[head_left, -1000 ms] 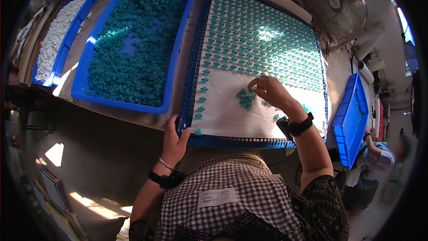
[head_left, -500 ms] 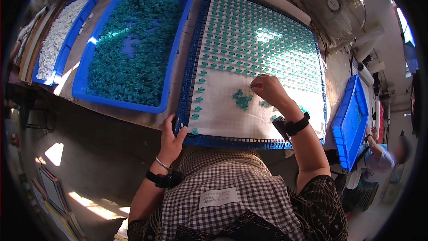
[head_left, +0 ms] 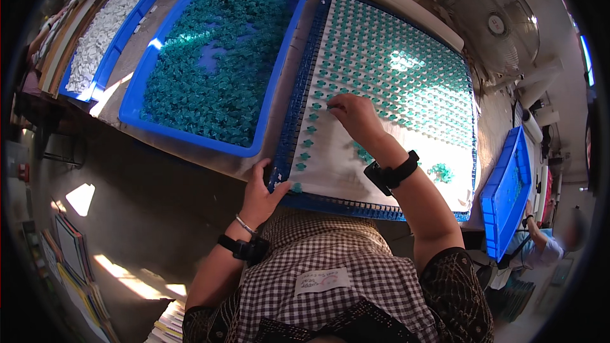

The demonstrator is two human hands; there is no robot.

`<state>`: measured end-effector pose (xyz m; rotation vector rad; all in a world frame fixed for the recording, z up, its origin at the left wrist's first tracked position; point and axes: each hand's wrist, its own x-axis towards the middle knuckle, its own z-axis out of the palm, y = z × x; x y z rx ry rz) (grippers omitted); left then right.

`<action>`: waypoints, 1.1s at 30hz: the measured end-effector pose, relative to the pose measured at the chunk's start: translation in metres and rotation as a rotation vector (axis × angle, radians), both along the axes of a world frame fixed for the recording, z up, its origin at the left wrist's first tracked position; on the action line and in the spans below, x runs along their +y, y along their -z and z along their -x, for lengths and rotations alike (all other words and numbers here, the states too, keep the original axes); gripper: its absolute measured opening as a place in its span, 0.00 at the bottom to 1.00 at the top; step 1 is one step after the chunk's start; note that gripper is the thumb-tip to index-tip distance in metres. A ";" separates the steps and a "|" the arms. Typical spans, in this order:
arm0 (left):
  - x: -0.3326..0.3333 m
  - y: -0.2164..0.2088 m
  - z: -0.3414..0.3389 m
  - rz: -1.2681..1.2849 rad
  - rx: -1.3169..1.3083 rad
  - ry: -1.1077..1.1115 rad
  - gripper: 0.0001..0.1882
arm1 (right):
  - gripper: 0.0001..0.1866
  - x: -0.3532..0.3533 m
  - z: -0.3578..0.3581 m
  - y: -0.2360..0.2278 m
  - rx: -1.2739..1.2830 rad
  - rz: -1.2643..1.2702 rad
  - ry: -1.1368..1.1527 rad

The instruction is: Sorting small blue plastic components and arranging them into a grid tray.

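Note:
A white sheet [head_left: 330, 162] lies inside a blue frame [head_left: 343, 206], carrying rows of small teal flower-like plastic pieces [head_left: 362, 44]. One column of these runs down the sheet's left side. My right hand [head_left: 359, 117] is over the sheet near that column, its fingertips pinched on a small teal piece [head_left: 330, 107], mostly hidden. Under my right forearm a loose pile of teal pieces [head_left: 362, 152] partly shows, and another teal heap [head_left: 440, 173] lies further right. At the frame's near left corner, my left hand [head_left: 257, 194] grips the edge between thumb and fingers.
Left of the frame stands a blue tray [head_left: 254, 149] full of teal pieces; beyond it, a blue tray [head_left: 95, 92] holds white pieces. Another blue tray [head_left: 492, 216] is at the right, near a person [head_left: 540, 241]. A fan [head_left: 499, 24] and pale rolls [head_left: 397, 6] stand behind.
My right hand has moved left across the sheet, from beside the loose pile to the left column. My left hand stays at the frame's corner. The whole view has shifted slightly.

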<state>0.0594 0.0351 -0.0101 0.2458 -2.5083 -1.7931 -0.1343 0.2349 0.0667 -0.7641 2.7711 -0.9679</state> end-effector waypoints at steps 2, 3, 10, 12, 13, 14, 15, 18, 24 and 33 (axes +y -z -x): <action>0.000 -0.001 0.000 -0.003 0.021 0.002 0.38 | 0.09 -0.003 0.001 0.002 0.027 -0.026 -0.017; -0.001 -0.001 -0.001 -0.005 0.043 0.009 0.38 | 0.09 -0.004 0.001 0.002 0.047 -0.042 -0.029; -0.002 0.007 -0.001 0.009 0.059 0.021 0.38 | 0.07 -0.005 0.001 0.007 0.092 -0.079 -0.046; -0.002 0.009 0.000 0.047 0.095 0.035 0.38 | 0.07 0.000 0.001 0.000 0.081 -0.058 -0.017; -0.002 0.008 -0.001 0.043 0.093 0.036 0.38 | 0.07 0.004 0.000 -0.006 0.072 -0.035 0.010; -0.003 0.007 -0.002 0.013 0.063 0.030 0.38 | 0.07 0.010 -0.001 -0.015 0.070 -0.040 0.011; -0.002 0.005 -0.001 -0.019 0.037 0.029 0.38 | 0.08 0.021 -0.003 -0.027 0.003 -0.123 -0.006; -0.001 0.002 0.000 -0.039 0.038 0.013 0.38 | 0.13 0.043 -0.009 -0.029 -0.107 -0.319 -0.033; -0.001 0.005 0.000 -0.034 0.048 0.015 0.38 | 0.15 0.049 -0.026 -0.029 -0.144 -0.426 -0.130; -0.002 0.007 -0.001 0.001 0.077 0.014 0.38 | 0.07 0.061 -0.009 -0.028 -0.296 -0.030 -0.004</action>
